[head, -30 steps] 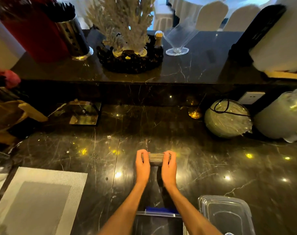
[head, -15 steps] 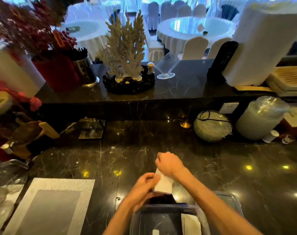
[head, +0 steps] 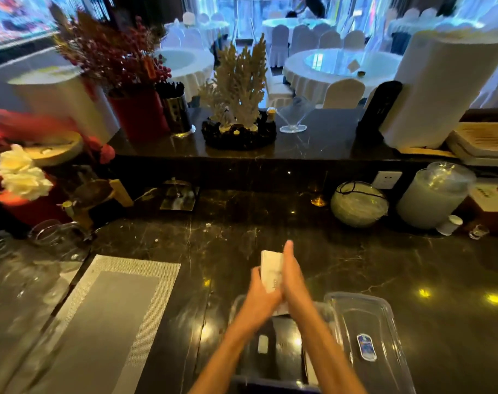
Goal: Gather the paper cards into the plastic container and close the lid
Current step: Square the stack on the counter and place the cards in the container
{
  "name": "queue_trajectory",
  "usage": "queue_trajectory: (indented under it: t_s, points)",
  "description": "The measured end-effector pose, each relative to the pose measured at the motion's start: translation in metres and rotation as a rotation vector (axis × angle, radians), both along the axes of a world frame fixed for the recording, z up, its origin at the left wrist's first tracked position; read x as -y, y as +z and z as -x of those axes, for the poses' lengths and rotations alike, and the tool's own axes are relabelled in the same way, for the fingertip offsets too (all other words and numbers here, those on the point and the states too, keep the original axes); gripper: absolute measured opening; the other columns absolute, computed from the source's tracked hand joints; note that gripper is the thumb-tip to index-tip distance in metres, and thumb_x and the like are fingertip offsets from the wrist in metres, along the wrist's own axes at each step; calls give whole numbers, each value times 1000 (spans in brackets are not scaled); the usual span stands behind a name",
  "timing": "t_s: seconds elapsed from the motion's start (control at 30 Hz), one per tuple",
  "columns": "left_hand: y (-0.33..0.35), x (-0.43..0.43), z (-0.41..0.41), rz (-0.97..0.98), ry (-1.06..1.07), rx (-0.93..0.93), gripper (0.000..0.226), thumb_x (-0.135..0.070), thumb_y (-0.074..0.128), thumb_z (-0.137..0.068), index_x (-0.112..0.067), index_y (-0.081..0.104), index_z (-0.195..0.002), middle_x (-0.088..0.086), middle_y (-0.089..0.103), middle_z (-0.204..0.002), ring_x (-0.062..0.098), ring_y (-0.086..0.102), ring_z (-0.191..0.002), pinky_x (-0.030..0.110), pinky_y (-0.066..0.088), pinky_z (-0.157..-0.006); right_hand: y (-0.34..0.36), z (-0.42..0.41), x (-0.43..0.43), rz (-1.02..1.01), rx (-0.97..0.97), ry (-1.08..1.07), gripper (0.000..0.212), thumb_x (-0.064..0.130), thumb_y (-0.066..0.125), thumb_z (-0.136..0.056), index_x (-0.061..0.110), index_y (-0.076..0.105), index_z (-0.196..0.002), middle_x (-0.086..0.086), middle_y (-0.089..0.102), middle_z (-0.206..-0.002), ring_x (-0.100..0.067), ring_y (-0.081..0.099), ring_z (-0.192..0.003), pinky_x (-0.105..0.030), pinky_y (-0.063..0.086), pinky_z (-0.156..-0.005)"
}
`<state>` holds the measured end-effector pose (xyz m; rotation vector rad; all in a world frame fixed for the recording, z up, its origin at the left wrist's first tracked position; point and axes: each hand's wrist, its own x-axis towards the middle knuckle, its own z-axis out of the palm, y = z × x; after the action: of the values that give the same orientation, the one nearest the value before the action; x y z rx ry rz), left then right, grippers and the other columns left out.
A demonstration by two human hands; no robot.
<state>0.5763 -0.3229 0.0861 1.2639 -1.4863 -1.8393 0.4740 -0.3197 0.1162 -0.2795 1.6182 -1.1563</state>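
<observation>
Head cam view: both hands are up over the dark marble tabletop (head: 355,265), pressed against a white stack of paper cards (head: 270,270) from either side. The left hand (head: 260,291) wraps the stack's left edge and the right hand (head: 294,277) lies flat along its right edge, fingers straight and pointing away from the body. The stack stands tilted on end, top edge poking out above the fingers. It's all a bit motion-blurred, so finger detail is mushy.

Right below the wrists sits the clear plastic container (head: 273,351), open, hard up against the near edge of the picture. A small white piece (head: 262,344) lies inside; can't tell if it's a card or a label. Its clear lid (head: 375,336) lies flat just to the right, touching or nearly touching the container's side, with a blue sticker on it.

Room-wise: the marble ahead of the hands is bare up to the raised ledge (head: 313,150). On the left, a grey woven placemat (head: 108,317) takes the near corner, with glassware (head: 43,251) beyond it. On the far right, a round wrapped bowl (head: 358,204) and a cloudy plastic tub (head: 432,200) hug the back wall, well apart from the hands.
</observation>
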Motion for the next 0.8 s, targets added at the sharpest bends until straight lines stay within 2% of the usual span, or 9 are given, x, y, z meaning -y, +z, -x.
queue_trajectory:
  t_s: [0.03, 0.07, 0.13, 0.2, 0.3, 0.4, 0.47, 0.6, 0.8]
  points:
    - [0, -8, 0, -6, 23, 22, 56, -27, 71, -87, -28, 33, -129, -2, 60, -117, 10, 68, -94, 18, 57, -61, 5, -5, -6, -6, 53, 7, 68, 72, 23, -91, 20, 65, -100, -12, 74, -96, -28, 70, -92, -45, 55, -92]
    - [0, -11, -5, 0, 51, 49, 55, -26, 68, -89, -27, 32, -131, -3, 59, -117, 10, 66, -97, 18, 56, -60, 9, -6, -11, 8, 120, 8, 68, 73, 22, -90, 21, 65, -97, -8, 76, -94, -25, 72, -90, -42, 56, -89]
    - [-1, -8, -24, 9, 121, 101, 52, -22, 65, -92, -25, 32, -132, -1, 57, -117, 10, 62, -96, 18, 54, -59, 3, 2, -21, 88, 186, -51, 76, 69, 21, -93, 14, 52, -135, -7, 64, -132, -27, 60, -124, -43, 44, -106]
    - [-5, -10, -33, -2, 192, 128, 52, -19, 64, -92, -23, 30, -132, 1, 55, -119, 9, 61, -94, 18, 52, -62, -6, 0, -29, 104, 164, -86, 76, 65, 21, -96, 13, 32, -151, -11, 42, -153, -28, 43, -140, -44, 32, -116]
    - [-9, -28, -24, 13, 91, 131, 59, -26, 71, -87, -28, 30, -130, -3, 59, -117, 10, 64, -98, 19, 56, -63, -14, -26, -37, 27, 85, 64, 72, 66, 31, -94, 16, 45, -144, -14, 60, -134, -30, 62, -118, -45, 52, -99]
    - [-20, -32, -30, -3, 33, 115, 55, -29, 68, -89, -32, 28, -127, -10, 57, -112, 9, 64, -98, 14, 55, -60, -23, -30, -39, -21, 144, 159, 66, 60, 42, -95, 19, 40, -147, -15, 54, -139, -33, 57, -124, -51, 48, -105]
    - [-25, -28, -43, -13, 43, 140, 54, -27, 66, -90, -30, 28, -129, -13, 54, -109, 6, 62, -96, 11, 53, -57, -31, -27, -48, -15, 260, 178, 54, 49, 50, -97, 14, 51, -138, -15, 63, -129, -32, 62, -118, -51, 50, -103]
    - [-44, -29, -60, -50, 37, 180, 62, -38, 67, -88, -31, 25, -134, -13, 54, -112, 7, 62, -98, 10, 52, -59, -58, -35, -74, 10, 239, 285, 34, 27, 56, -98, 13, 62, -128, -8, 73, -117, -25, 67, -112, -49, 51, -102]
    - [-69, -41, -71, -74, -196, 388, 64, -65, 60, -80, -42, 27, -131, -7, 34, -125, 13, 48, -115, 25, 49, -87, -89, -28, -91, -146, 362, 283, 32, 19, 63, -94, 10, 60, -125, -13, 70, -121, -32, 65, -114, -55, 52, -99]
